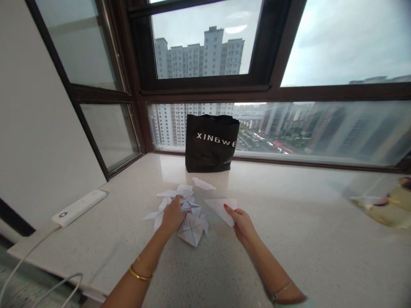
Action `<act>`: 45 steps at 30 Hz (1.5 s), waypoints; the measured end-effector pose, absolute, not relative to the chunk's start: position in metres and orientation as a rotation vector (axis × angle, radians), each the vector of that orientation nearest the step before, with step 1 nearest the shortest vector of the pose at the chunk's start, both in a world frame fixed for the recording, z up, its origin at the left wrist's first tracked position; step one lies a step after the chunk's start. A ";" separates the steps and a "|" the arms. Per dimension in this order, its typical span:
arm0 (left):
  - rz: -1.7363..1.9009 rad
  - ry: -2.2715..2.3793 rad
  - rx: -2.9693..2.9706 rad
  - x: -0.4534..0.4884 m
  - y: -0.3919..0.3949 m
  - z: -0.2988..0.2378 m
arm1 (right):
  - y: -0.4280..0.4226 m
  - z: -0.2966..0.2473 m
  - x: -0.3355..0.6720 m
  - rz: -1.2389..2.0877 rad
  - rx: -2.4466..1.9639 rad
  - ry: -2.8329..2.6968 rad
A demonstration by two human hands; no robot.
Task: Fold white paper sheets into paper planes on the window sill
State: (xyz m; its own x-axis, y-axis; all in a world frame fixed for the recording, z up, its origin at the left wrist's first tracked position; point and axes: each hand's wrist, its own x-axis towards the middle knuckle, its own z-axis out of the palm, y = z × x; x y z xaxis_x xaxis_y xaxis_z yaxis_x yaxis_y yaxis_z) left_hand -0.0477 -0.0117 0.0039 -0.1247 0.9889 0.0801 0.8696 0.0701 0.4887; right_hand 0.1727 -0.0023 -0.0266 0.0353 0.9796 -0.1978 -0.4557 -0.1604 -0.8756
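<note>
Several white papers folded like origami [192, 231] lie in a loose, overlapping pile on the pale speckled counter. Over the pile is my left hand [173, 214], its index finger and thumb on either side of folded paper; the other fingers are largely hidden. My right hand [244, 222] pinches a triangular folded paper [220, 208] by its right side, thumb on top, just above the counter. Another narrow folded white paper [204, 184] lies by itself behind the pile, touched by neither hand.
A black bag [210, 147] with white lettering stands upright against the window at the back. On the left lies a white power strip [79, 208] with a cable running over the counter edge. A blurred yellowish transparent object [390, 207] sits at the far right.
</note>
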 end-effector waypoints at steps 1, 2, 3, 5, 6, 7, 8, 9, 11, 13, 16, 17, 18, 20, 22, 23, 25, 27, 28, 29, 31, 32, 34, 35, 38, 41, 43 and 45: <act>0.729 2.017 1.835 -0.049 -0.010 0.005 | -0.003 -0.025 0.172 1.466 -1.020 -0.702; 0.853 1.951 1.801 -0.052 -0.008 0.008 | -0.003 -0.024 0.172 1.467 -1.020 -0.702; 0.981 1.888 1.767 -0.056 -0.007 0.011 | -0.004 -0.023 0.172 1.471 -1.018 -0.707; 1.178 1.788 1.687 -0.069 -0.004 0.020 | -0.004 -0.022 0.171 1.479 -1.009 -0.718; 1.252 1.751 1.644 -0.077 -0.003 0.025 | -0.005 -0.022 0.171 1.479 -1.007 -0.721; 1.306 1.723 1.603 -0.086 -0.002 0.030 | -0.004 -0.022 0.171 1.474 -1.008 -0.722; 1.340 1.718 1.570 -0.095 -0.001 0.035 | -0.004 -0.022 0.171 1.470 -1.011 -0.724; 1.345 1.742 1.561 -0.104 -0.001 0.040 | -0.004 -0.023 0.171 1.465 -1.014 -0.727; 1.270 1.930 1.641 -0.117 -0.002 0.045 | -0.003 -0.024 0.172 1.458 -1.023 -0.737; 1.083 2.211 1.809 -0.123 -0.006 0.046 | -0.002 -0.026 0.172 1.453 -1.025 -0.741; 0.815 2.392 1.986 -0.111 -0.012 0.039 | -0.002 -0.026 0.172 1.452 -1.025 -0.735; 0.748 2.372 2.007 -0.102 -0.014 0.034 | -0.002 -0.026 0.172 1.457 -1.025 -0.734; 0.671 2.347 2.016 -0.092 -0.015 0.029 | -0.002 -0.026 0.172 1.459 -1.026 -0.734; 0.460 2.309 2.023 -0.072 -0.015 0.020 | -0.003 -0.026 0.172 1.457 -1.028 -0.737; 0.316 2.318 2.016 -0.055 -0.012 0.012 | -0.003 -0.026 0.172 1.450 -1.027 -0.744; 0.275 2.325 2.008 -0.049 -0.010 0.010 | -0.002 -0.027 0.172 1.447 -1.028 -0.747; 0.269 2.304 1.973 -0.041 -0.005 0.007 | -0.002 -0.028 0.172 1.451 -1.029 -0.748; 0.307 2.225 1.909 -0.039 -0.002 0.007 | -0.001 -0.028 0.172 1.455 -1.027 -0.751; 0.333 2.182 1.881 -0.039 0.000 0.007 | -0.001 -0.029 0.172 1.454 -1.026 -0.754; 0.357 2.150 1.860 -0.041 0.001 0.006 | -0.001 -0.029 0.172 1.453 -1.024 -0.758; 0.389 2.120 1.846 -0.045 0.004 0.006 | 0.000 -0.029 0.173 1.446 -1.025 -0.767; 0.418 2.109 1.838 -0.048 0.006 0.006 | 0.000 -0.029 0.173 1.443 -1.027 -0.771; 0.549 2.060 1.784 -0.054 0.009 0.008 | 0.001 -0.030 0.173 1.443 -1.029 -0.781; 0.645 2.021 1.741 -0.056 0.011 0.010 | 0.001 -0.030 0.173 1.445 -1.028 -0.785; 0.911 1.818 1.619 -0.058 0.015 0.022 | 0.000 -0.030 0.173 1.453 -1.030 -0.782; 1.076 1.493 1.539 -0.049 0.016 0.032 | -0.001 -0.028 0.172 1.460 -1.017 -0.752; 1.150 1.322 1.464 -0.040 0.014 0.032 | -0.002 -0.024 0.173 1.463 -0.980 -0.736; 1.186 1.230 1.377 -0.030 0.012 0.026 | -0.002 -0.019 0.174 1.446 -0.935 -0.731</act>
